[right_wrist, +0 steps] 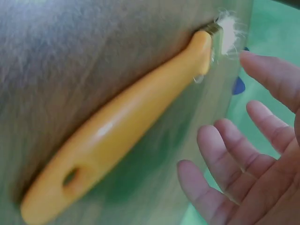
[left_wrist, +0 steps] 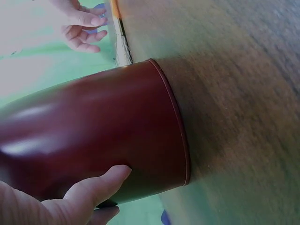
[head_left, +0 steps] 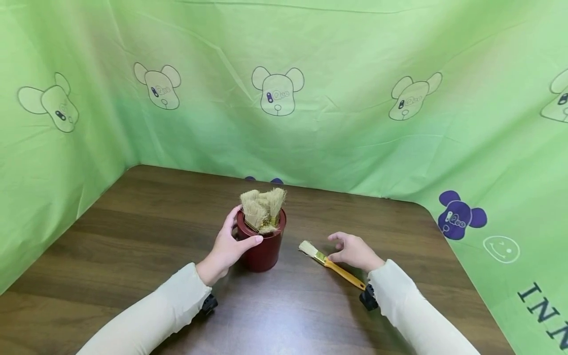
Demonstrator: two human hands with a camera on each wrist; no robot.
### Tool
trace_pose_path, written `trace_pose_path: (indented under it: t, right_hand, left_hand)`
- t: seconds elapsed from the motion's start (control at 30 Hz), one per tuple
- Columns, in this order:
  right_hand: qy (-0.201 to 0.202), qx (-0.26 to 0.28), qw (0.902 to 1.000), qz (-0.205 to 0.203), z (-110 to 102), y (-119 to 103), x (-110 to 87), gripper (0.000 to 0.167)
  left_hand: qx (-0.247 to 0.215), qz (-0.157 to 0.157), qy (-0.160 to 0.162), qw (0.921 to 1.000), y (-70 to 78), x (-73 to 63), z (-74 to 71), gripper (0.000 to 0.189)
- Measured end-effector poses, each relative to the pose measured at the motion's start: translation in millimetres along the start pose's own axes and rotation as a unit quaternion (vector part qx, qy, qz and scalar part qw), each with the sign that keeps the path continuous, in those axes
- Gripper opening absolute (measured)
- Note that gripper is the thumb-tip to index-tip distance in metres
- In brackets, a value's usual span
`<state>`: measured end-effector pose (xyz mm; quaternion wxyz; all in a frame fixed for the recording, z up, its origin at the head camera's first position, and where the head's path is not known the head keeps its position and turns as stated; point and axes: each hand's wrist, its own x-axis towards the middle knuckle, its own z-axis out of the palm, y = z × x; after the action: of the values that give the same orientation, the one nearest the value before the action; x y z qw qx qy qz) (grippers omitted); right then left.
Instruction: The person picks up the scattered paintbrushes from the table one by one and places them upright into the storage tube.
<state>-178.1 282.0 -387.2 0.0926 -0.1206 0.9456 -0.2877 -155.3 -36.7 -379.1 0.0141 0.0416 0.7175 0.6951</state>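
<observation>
A dark red cup (head_left: 263, 252) stands upright on the table, and pale bristle heads of several brushes (head_left: 262, 209) stick out of its top. My left hand (head_left: 228, 247) grips the cup from the left side, thumb across its front; the left wrist view shows the thumb (left_wrist: 101, 185) against the smooth wall. To the cup's right lies a paintbrush (head_left: 339, 270) with a yellow handle, brass-coloured ferrule and pale bristles pointing toward the cup. Just beside it hovers my right hand (head_left: 355, 251), fingers loosely bent and apart from the yellow handle (right_wrist: 117, 124) in the right wrist view.
The brown wood-grain table (head_left: 146, 236) has rounded far corners. A green cloth (head_left: 337, 148) printed with cartoon bear heads hangs behind it and along both sides. Black wrist cameras (head_left: 368, 297) sit below the sleeves.
</observation>
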Motion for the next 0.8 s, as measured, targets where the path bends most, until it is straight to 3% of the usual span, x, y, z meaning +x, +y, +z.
trace_pose_path:
  t: [0.33,0.8]
  right_hand:
    - [0.001,-0.061,0.9978,0.025,16,-9,-0.2,0.044]
    - [0.002,-0.099,0.9941,0.043,27,-16,9.6,0.045]
  left_hand:
    - [0.001,0.002,0.002,1.0000,-0.3,0.0,0.8,0.088]
    - [0.003,0.009,0.003,0.9999,-1.3,0.2,0.5,0.088]
